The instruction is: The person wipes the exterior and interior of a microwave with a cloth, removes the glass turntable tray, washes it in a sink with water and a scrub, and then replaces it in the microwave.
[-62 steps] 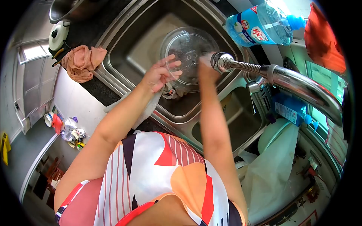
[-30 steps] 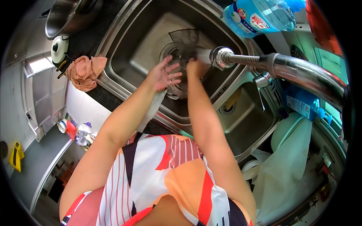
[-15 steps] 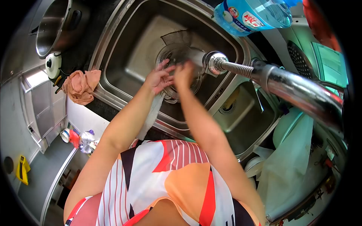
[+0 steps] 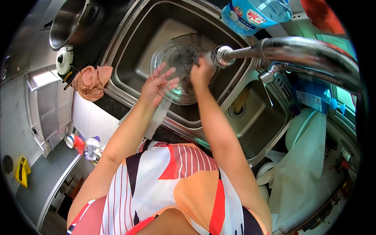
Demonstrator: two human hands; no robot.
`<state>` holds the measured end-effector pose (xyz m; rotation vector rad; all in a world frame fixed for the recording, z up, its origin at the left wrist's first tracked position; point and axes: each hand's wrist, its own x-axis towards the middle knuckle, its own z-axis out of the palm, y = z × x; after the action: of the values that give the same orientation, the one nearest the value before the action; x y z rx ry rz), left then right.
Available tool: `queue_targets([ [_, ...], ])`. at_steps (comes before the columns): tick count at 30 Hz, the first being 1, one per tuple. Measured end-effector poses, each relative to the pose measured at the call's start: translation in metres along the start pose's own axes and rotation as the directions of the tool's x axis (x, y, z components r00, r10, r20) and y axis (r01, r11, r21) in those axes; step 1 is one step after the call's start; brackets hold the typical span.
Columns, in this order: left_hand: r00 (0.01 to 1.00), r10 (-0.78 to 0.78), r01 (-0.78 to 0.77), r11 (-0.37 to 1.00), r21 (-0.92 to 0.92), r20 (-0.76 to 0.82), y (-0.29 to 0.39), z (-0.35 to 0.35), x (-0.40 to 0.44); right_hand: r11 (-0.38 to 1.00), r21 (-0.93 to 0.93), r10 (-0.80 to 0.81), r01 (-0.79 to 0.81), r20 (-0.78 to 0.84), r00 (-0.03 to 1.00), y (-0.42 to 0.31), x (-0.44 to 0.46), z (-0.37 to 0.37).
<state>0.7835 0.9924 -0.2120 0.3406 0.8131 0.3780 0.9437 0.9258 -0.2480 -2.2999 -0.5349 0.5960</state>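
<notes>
A clear round glass lid [image 4: 176,47] is tilted in the large basin of the steel sink [image 4: 135,43]. My left hand [image 4: 156,84] is at its near left rim, fingers spread and stretched out against the glass. On the right side of the lid, my right hand [image 4: 202,72] is closed at the rim, slightly smeared by motion; its fingertips are partly hidden. Just beyond that hand is the faucet head [image 4: 222,56], with blurred water beneath it. A pale cloth [image 4: 156,119] lies over the front sink edge under my left forearm.
A chrome faucet neck [image 4: 309,53] arches in from the right. A blue detergent bottle [image 4: 254,17] stands behind the sink. To the left are a crumpled pinkish cloth [image 4: 91,82] and a steel pot [image 4: 68,25]. The smaller basin [image 4: 254,121] has a drain strainer [image 4: 237,110].
The glass lid has shifted left and shows more fully. My right hand has moved right toward the faucet head, apart from my left hand. The camera view has shifted slightly.
</notes>
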Motion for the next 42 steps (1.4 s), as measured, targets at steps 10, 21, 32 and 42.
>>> queue_targets([
  [10,0.997,0.071,-0.071,0.997,-0.008,0.001,0.016,0.02,-0.009,0.954,0.071,-0.275,0.291,-0.18,0.944,-0.025,0.006,-0.023],
  [21,0.995,0.084,-0.079,0.994,-0.081,0.059,0.005,0.019,-0.006,0.885,0.051,-0.448,0.463,-0.175,0.877,-0.007,-0.045,-0.023],
  [32,0.988,0.131,-0.107,0.961,-0.255,0.079,-0.016,0.019,0.015,0.878,-0.073,-0.478,0.474,-0.217,0.851,-0.02,-0.035,-0.015],
  [42,0.992,0.047,-0.019,0.973,-0.231,0.114,-0.022,0.018,0.01,0.98,-0.125,-0.174,0.153,-0.176,0.969,0.007,0.015,-0.007],
])
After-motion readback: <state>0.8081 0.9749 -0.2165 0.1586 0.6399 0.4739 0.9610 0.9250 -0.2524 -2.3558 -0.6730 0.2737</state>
